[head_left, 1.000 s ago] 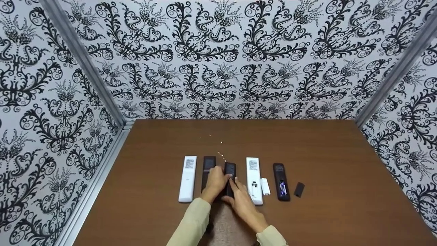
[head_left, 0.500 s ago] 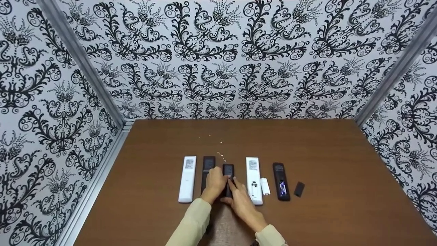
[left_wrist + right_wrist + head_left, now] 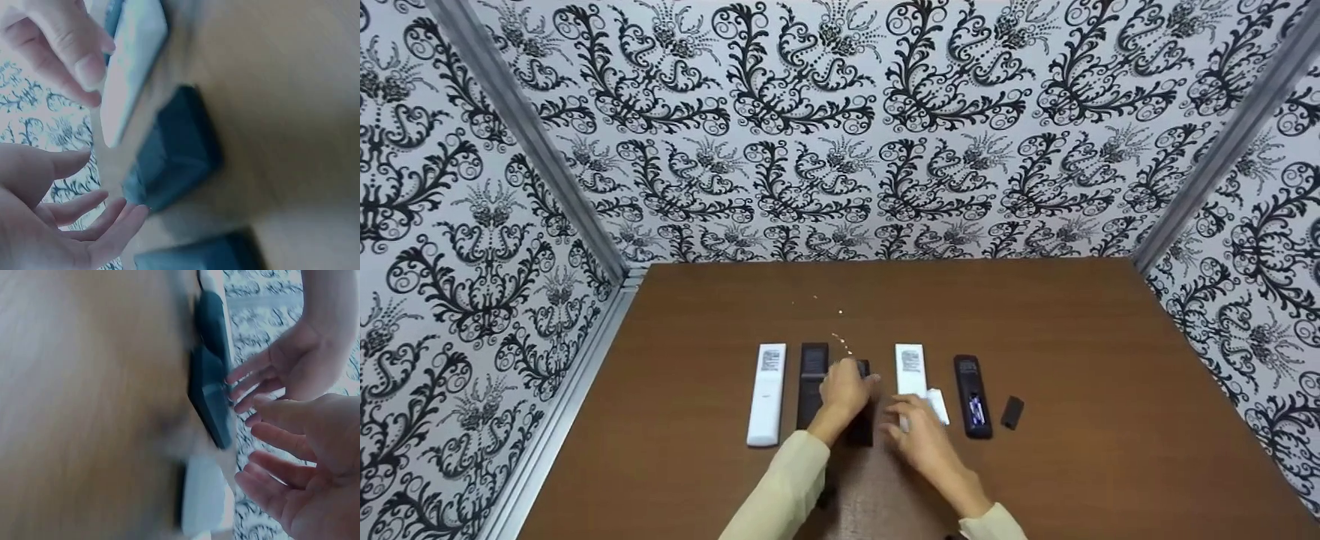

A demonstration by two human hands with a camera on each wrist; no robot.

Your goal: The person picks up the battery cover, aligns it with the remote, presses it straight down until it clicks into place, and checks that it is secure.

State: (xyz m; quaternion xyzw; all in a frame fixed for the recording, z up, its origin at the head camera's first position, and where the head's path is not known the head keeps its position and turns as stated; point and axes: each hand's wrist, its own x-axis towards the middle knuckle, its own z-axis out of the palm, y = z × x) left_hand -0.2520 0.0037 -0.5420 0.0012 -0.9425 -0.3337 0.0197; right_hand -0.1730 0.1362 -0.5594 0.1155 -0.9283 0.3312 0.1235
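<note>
Over the middle of the bench, left hand: fingers loosely bent and parted, pinching nothing; tips close to the centre remote, contact uncertain. Right hand: fingers half-bent and spread, nothing held, above the right white remote, hiding its lower part.

Centre remote: dark, lying lengthwise on the bench, partly under the left hand; condition of its back hidden in the head view, blurred in the wrist views.

Handling, as judged: work seems to centre on the remote's back. Best steadied by the left hand along the sides, body flat on the bench; any cover better pressed with a flat thumb and slid along its length than prised. Right hand better lifted clear, lest it nudge the white cover beside the right white remote.

Left of the centre remote: dark remote, near it, then left white remote, label up.

Farther right: black remote, compartment uncovered, batteries seated; black cover just beside, apart from it. For these, judged care: fit each cover squarely, without force.

Beyond the bench: patterned wall.
</note>
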